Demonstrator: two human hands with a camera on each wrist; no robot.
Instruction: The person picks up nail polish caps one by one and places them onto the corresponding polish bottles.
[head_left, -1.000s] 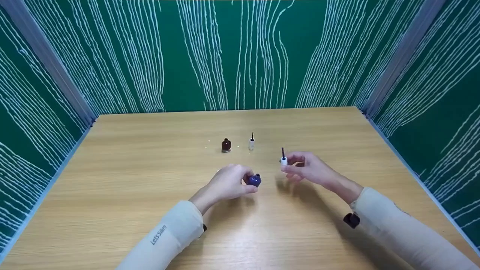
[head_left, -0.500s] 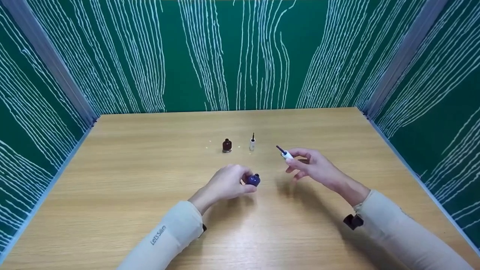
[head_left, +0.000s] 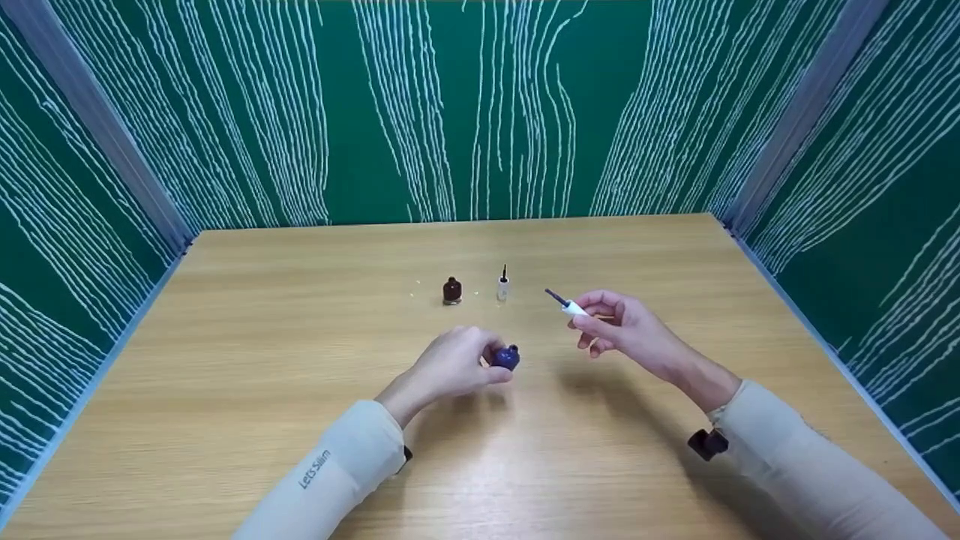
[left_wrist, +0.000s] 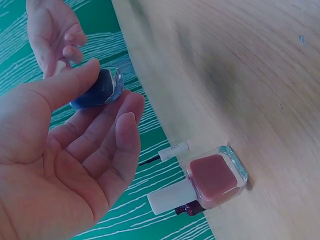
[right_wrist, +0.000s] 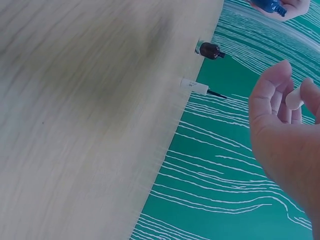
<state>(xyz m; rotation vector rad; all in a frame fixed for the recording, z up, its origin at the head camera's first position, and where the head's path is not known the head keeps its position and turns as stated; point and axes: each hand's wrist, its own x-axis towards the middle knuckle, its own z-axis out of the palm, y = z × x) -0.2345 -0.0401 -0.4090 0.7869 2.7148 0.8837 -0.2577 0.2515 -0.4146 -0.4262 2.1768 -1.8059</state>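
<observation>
A: Two hands work over the light wooden table (head_left: pixel 225 390). Nearest, the left hand (head_left: pixel 450 369) pinches a small round dark-blue glass polish bottle (head_left: pixel 507 358) between thumb and curled fingers, near the table's middle and just above the surface, as far as I can tell.

B: And the other hand?

A: To the right and a little farther off, the right hand (head_left: pixel 626 330) grips a white-capped applicator brush (head_left: pixel 568 304) in its fingertips, the dark bristle stem tilted up and to the left, well clear of the bottle's neck.

B: What's behind them?

A: Farther back stand a small dark-red polish bottle (head_left: pixel 451 290) and, just right of it, a second white cap with its brush pointing up (head_left: pixel 502 286). Beyond is the green wall with white streaks (head_left: pixel 480 112).

B: Any risk?

A: I'd say the open blue bottle could tip in so light a pinch and spill, and the wet brush could drip or smear on the wood if it swings.
</observation>
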